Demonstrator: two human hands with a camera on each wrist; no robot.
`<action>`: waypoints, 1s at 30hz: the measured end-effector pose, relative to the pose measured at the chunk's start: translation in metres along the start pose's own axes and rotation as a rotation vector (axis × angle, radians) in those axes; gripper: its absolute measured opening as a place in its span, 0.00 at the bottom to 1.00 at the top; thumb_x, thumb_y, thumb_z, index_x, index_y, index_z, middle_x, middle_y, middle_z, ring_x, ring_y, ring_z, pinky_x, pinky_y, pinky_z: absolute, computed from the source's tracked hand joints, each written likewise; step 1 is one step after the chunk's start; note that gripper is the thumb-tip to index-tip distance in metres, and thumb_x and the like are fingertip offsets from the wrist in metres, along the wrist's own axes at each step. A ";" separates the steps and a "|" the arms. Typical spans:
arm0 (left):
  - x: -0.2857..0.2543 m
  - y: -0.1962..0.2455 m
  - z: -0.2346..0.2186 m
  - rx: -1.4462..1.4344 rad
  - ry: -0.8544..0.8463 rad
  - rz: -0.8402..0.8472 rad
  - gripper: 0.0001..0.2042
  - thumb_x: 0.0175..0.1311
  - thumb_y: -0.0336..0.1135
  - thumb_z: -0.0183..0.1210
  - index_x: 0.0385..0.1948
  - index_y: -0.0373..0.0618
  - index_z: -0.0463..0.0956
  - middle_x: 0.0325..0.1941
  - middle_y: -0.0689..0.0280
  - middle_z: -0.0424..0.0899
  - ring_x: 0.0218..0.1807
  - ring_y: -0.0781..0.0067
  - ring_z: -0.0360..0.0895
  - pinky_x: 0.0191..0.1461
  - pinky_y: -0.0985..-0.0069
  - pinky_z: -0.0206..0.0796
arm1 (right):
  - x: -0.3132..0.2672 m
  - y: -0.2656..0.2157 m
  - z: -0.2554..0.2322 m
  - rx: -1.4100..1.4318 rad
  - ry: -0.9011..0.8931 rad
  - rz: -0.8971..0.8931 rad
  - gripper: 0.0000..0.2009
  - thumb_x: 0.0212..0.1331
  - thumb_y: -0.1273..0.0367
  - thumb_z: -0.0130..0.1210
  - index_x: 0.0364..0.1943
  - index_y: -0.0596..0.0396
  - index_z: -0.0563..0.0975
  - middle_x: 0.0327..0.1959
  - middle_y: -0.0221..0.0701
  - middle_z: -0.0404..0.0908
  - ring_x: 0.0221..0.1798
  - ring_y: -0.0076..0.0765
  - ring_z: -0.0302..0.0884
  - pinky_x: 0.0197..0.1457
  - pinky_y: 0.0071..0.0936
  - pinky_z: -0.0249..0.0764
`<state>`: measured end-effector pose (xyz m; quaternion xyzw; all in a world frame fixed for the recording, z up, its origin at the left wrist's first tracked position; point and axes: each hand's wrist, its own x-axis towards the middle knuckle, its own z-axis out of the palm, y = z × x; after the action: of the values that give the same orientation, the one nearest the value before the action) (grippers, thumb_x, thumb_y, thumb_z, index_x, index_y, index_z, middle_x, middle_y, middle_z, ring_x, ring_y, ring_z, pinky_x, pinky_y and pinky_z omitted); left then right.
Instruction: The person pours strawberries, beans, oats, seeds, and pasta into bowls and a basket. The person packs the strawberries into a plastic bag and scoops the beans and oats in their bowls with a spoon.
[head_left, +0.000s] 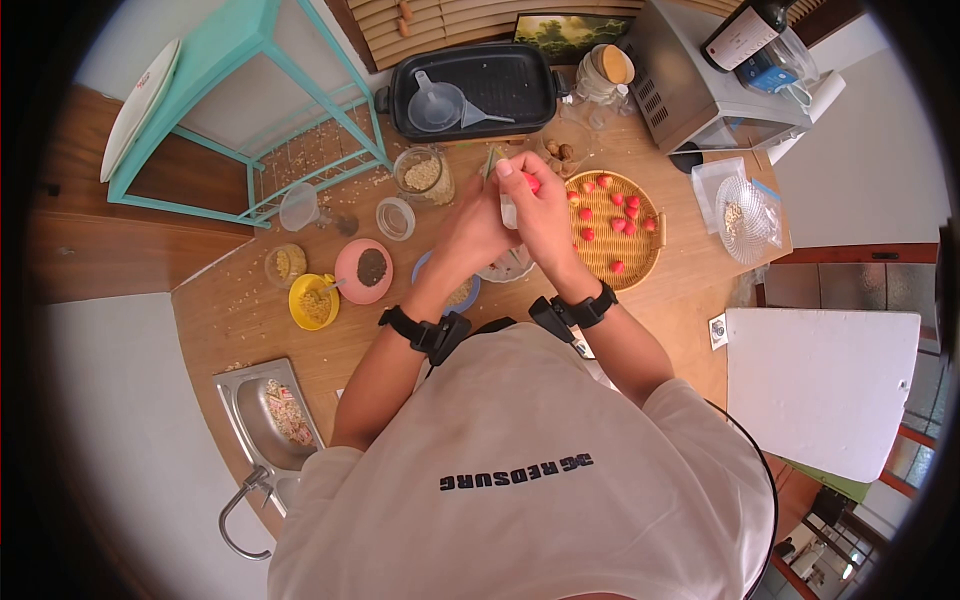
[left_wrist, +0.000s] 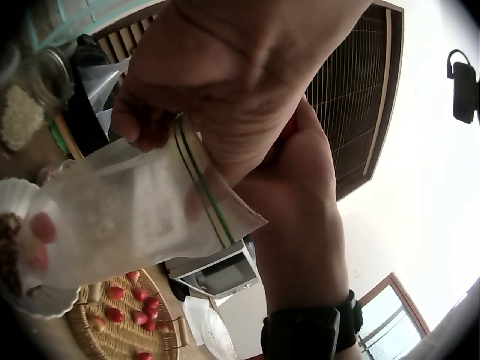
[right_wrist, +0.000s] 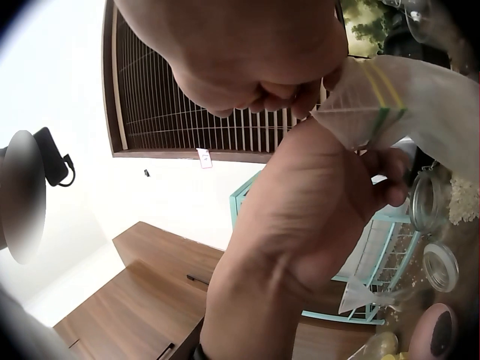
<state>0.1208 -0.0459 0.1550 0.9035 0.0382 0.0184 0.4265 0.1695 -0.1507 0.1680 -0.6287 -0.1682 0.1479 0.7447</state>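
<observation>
While left hand (head_left: pixel 476 230) pinches the bag (head_left: pixel 509 213) | right hand (head_left: pixel 541 210) pinches red fruit (head_left: pixel 533 184) | risk: bag slips if left fingers loosen

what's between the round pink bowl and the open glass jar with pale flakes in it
A round clear lid lies between the pink bowl and the glass jar, as the head and right wrist views show.
</observation>
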 end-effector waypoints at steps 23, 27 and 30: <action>-0.005 0.003 -0.008 -0.029 0.006 -0.116 0.31 0.45 0.34 0.65 0.56 0.47 0.67 0.53 0.50 0.72 0.51 0.47 0.74 0.50 0.59 0.70 | 0.000 0.019 -0.012 -0.708 0.157 -0.274 0.12 0.50 0.67 0.63 0.39 0.53 0.79 0.40 0.34 0.78 0.48 0.45 0.72 0.51 0.39 0.69; -0.009 0.005 -0.011 -0.046 0.081 -0.108 0.32 0.46 0.38 0.67 0.56 0.42 0.67 0.49 0.52 0.72 0.49 0.51 0.75 0.48 0.62 0.68 | 0.005 0.018 -0.034 -0.669 0.012 0.016 0.14 0.49 0.71 0.59 0.43 0.53 0.77 0.36 0.36 0.77 0.40 0.44 0.76 0.44 0.36 0.72; -0.014 0.005 -0.029 0.086 0.003 -0.016 0.28 0.45 0.41 0.69 0.50 0.39 0.72 0.44 0.57 0.73 0.46 0.55 0.75 0.45 0.64 0.67 | 0.012 0.021 -0.054 -0.711 0.038 0.073 0.15 0.47 0.75 0.56 0.42 0.53 0.78 0.32 0.39 0.77 0.34 0.43 0.78 0.38 0.34 0.73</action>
<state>0.1055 -0.0276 0.1771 0.9206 0.0467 0.0148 0.3875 0.2039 -0.1902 0.1401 -0.8569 -0.1727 0.0949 0.4764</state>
